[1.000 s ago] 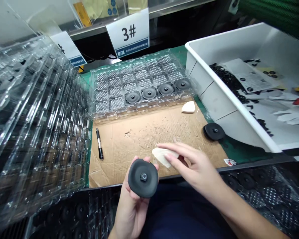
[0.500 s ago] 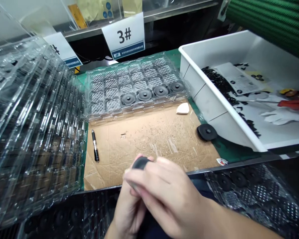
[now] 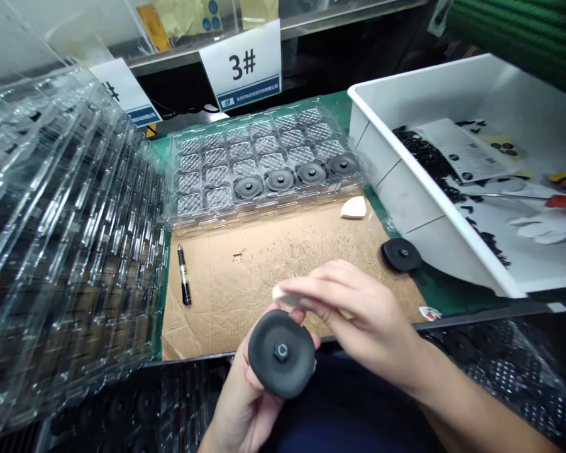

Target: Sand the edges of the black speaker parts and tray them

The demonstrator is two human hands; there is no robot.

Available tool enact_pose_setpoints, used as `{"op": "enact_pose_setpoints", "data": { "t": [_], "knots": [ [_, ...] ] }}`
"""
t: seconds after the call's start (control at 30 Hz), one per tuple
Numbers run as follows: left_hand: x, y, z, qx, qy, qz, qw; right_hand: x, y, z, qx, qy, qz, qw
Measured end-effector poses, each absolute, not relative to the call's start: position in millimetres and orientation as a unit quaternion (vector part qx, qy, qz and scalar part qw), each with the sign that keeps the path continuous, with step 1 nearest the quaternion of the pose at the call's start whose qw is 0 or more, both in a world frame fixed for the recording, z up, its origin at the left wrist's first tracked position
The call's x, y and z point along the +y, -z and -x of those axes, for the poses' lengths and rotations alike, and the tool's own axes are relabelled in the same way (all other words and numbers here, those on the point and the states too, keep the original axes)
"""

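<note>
My left hand [image 3: 245,402] grips a round black disc [image 3: 282,353] with a small hub in its middle, held face up near the front edge of the cardboard sheet [image 3: 264,264]. My right hand [image 3: 353,311] is just above and behind the disc, fingers closed on a small white wedge-shaped piece [image 3: 283,294] whose tip shows past the fingertips. A clear blister tray [image 3: 259,163] lies further back with several black discs in its front row. Another black disc [image 3: 400,255] lies loose at the cardboard's right edge.
A black pen [image 3: 183,283] lies on the left of the cardboard. A second white wedge [image 3: 353,207] rests near the tray. A tall stack of clear trays [image 3: 61,239] fills the left. A white bin [image 3: 453,170] with black parts, papers and a glove stands at the right.
My right hand, which covered the disc half a second ago, has lifted back off it, so the disc's face shows again. The white piece stays in its fingers.
</note>
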State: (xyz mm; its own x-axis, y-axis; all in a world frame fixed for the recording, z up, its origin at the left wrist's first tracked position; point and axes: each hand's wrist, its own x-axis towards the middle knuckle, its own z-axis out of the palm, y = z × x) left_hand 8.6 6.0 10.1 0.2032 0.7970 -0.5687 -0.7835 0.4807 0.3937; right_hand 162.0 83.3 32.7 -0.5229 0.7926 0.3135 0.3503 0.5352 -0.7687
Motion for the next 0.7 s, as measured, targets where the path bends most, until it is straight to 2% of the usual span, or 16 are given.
{"op": "enact_pose_setpoints", "data": {
  "t": [0.13,0.3,0.4,0.47,0.53,0.6,0.7],
  "knots": [
    [2.1,-3.5,0.1,0.287,-0.51,0.009,0.811,65.2,-6.1,-176.3,-0.714,-0.412,0.486,0.292],
    [2.4,6.4,1.2,0.239,-0.495,-0.015,0.835,43.9,23.1,-188.3,-0.69,-0.468,0.509,0.214],
    [3.7,5.2,-0.4,0.239,-0.498,-0.026,0.833,50.1,18.0,-192.5,-0.677,-0.432,0.55,0.228],
    [1.6,4.6,-1.9,0.242,-0.504,-0.033,0.829,56.1,2.3,-191.1,-0.669,-0.396,0.562,0.281],
    [-2.9,6.1,-3.5,0.247,-0.512,-0.045,0.822,59.2,-17.2,-184.0,-0.697,-0.353,0.517,0.349],
    [-8.4,9.7,-4.2,0.262,-0.521,-0.055,0.81,59.3,-33.5,-173.3,-0.764,-0.31,0.408,0.393],
    [-13.7,16.2,-1.7,0.316,-0.525,-0.062,0.788,59.3,-44.7,-161.1,-0.834,-0.291,0.307,0.353]
  ]
}}
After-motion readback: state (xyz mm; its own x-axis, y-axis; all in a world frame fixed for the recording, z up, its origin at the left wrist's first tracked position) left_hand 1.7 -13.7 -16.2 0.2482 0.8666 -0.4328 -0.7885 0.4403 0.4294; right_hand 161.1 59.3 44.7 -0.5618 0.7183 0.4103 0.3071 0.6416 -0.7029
